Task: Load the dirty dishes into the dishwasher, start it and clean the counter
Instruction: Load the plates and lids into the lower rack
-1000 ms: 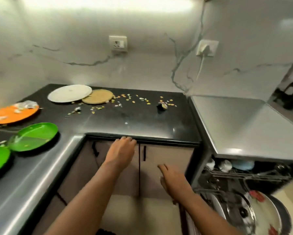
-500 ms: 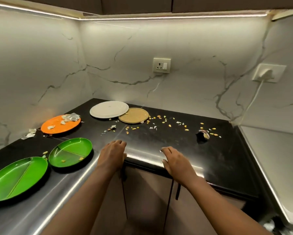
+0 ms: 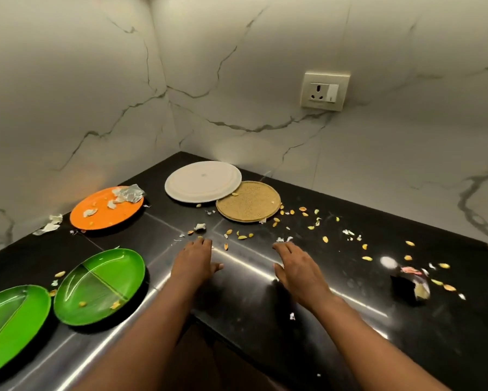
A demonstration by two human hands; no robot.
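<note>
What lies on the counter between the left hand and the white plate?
In the head view, scattered scraps: a white crumpled bit and a few yellow seeds, on bare black counter between left hand and white plate.

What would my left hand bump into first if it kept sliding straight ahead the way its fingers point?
Probably the loose scraps just beyond the left hand: a yellow peel bit at its fingertips, then the white crumpled scrap. Further along that line lies the white plate, though depth is uncertain.
</note>
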